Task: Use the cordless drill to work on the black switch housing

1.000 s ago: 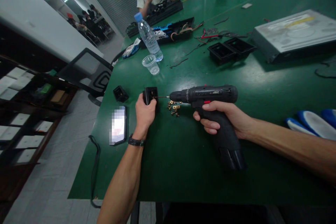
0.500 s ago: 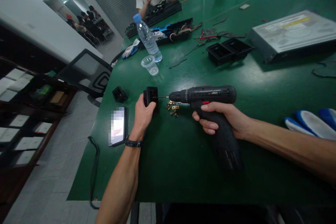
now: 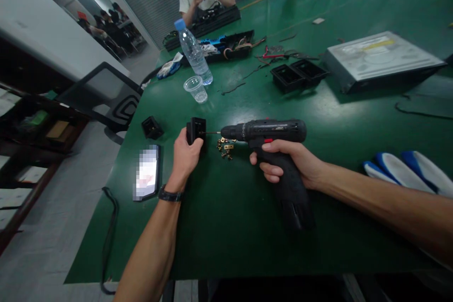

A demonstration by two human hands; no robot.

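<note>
Gripped upright on the green table (image 3: pixel 226 226) is a small black box-like part (image 3: pixel 198 130), its open side facing right, with my left hand (image 3: pixel 186 153) closed round it. My right hand (image 3: pixel 286 160) is wrapped round the handle of a black cordless drill (image 3: pixel 276 130), the index finger by the red trigger. The drill's long thin bit (image 3: pixel 212 132) points left and reaches into the opening of the part; its tip is hidden. Brass pieces and small screws (image 3: pixel 228 147) lie just below the bit. A similar black part (image 3: pixel 152 127) stands to the left.
A phone (image 3: pixel 146 172) lies left of my wrist. Behind are a clear cup (image 3: pixel 196 89), a water bottle (image 3: pixel 194 54), joined black boxes (image 3: pixel 299 75) and a metal device (image 3: pixel 385 56). Gloves (image 3: pixel 406 170) lie right. A person with a phone sits across; another person's arm shows at the top.
The view has shifted, so the table's objects appear slightly further left. Both hands keep their holds, with the bit still at the black part. Another person's arm has come into view at the top.
</note>
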